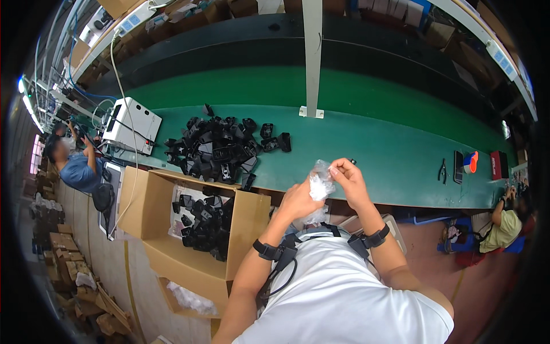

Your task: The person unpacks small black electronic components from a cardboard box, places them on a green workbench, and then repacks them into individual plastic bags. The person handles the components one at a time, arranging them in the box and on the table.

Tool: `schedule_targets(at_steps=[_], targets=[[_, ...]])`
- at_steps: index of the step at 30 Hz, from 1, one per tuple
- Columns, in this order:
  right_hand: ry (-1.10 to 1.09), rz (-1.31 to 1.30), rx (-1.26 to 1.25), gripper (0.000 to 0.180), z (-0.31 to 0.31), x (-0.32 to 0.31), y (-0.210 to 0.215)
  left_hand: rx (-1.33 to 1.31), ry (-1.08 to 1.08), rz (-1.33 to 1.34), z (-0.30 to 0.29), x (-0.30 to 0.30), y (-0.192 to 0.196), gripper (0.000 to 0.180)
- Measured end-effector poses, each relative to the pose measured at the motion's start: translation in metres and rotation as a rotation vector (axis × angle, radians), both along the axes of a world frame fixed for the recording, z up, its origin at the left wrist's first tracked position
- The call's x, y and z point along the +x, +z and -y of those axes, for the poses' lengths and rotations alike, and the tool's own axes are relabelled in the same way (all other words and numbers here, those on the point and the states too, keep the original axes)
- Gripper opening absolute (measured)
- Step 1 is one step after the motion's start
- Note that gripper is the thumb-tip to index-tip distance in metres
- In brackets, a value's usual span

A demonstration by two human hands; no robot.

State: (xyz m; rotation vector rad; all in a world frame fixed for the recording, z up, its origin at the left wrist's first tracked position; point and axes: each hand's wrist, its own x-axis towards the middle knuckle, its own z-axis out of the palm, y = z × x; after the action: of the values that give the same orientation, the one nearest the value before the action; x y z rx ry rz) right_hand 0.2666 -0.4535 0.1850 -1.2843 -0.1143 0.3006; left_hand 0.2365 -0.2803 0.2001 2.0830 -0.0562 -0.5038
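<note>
A crumpled clear plastic bag [321,187] is held up in front of my body, at the near edge of the green table [275,123]. My left hand [299,202] is wrapped round its middle, and a loose part of the bag hangs below. At its upper end my right hand [350,181] pinches the plastic between thumb and fingers. Whether anything lies inside the bag, I cannot tell. To the left on the table is a heap of black plastic housings [220,150]. More black housings [207,222] fill part of an open cardboard box [247,232] beside me.
A white machine [133,125] with a hanging cable stands at the table's left. Pliers [442,171], a black phone-like object [458,167], an orange-and-blue roll [470,163] and a red box [499,165] lie far right. A metal post [313,57] rises mid-table. People sit at both sides.
</note>
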Motion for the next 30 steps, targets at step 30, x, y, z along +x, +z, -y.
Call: schedule_targets(at_steps=[30], targets=[[0.154,-0.131,0.358,0.025,-0.035,0.006,0.02,0.402,0.219,0.784,-0.001,0.003,-0.02,0.04]])
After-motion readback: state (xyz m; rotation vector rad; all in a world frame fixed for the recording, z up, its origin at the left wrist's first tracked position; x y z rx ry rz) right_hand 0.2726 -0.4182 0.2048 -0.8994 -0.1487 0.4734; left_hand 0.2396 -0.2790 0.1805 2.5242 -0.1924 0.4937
